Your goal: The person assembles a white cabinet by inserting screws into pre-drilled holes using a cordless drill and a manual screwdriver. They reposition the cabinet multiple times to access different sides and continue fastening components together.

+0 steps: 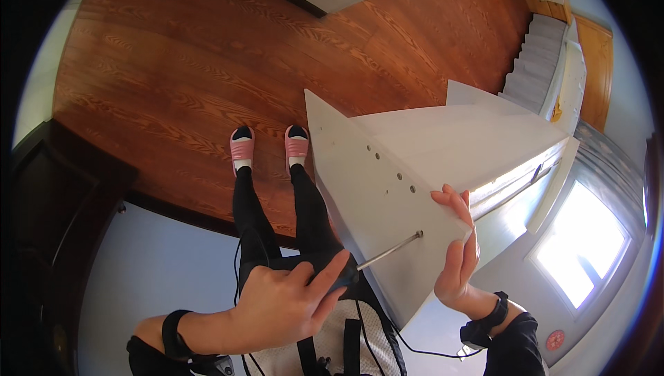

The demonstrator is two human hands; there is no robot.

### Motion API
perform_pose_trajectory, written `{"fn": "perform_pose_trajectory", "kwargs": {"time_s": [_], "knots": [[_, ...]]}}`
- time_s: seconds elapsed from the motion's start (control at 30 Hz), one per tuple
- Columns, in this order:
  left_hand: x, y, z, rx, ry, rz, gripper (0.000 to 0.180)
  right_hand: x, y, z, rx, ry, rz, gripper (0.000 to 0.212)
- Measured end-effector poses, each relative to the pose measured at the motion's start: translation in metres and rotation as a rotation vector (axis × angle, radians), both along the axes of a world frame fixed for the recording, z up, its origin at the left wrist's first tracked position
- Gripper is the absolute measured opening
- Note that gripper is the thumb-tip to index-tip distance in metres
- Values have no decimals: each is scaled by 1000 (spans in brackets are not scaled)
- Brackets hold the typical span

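Note:
My left hand [287, 300] is closed around the dark handle of a screwdriver [389, 251]. Its long metal shaft slants up to the right, with the tip at a round fitting [420, 235] in a white panel [366, 217]. My left index finger lies stretched along the handle. My right hand [460, 255] rests against the panel's right edge, its fingers extended and apart. Several more round metal fittings [399, 177] run in a slanting row across the panel. Behind it, other white boards [449, 137] join on, forming a piece of furniture.
My feet in pink slippers [241, 148] stand on the brown wooden floor [173, 65] left of the panel. A dark door [62, 182] is at the far left. A bright window [581, 244] is at the right, and a grey pleated cloth [536, 61] hangs at the back right.

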State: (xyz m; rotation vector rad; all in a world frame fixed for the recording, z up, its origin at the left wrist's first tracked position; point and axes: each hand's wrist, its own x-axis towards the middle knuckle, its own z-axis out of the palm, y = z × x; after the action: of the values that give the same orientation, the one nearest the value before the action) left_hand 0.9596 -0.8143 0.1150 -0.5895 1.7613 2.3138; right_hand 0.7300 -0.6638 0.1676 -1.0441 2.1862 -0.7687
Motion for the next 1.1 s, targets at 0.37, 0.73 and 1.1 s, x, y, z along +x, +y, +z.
{"fn": "perform_pose_trajectory", "kwargs": {"time_s": [0.37, 0.73, 1.1], "knots": [[-4, -9, -8, 737, -239, 241, 48, -1, 2, -2, -14, -9, -1, 55], [-18, -15, 18, -508, 195, 81, 43, -1, -2, -1, -6, -6, -17, 54], [-10, -11, 6, -277, 35, -201, 61, -1, 1, -2, -25, 63, 2, 49]]}}
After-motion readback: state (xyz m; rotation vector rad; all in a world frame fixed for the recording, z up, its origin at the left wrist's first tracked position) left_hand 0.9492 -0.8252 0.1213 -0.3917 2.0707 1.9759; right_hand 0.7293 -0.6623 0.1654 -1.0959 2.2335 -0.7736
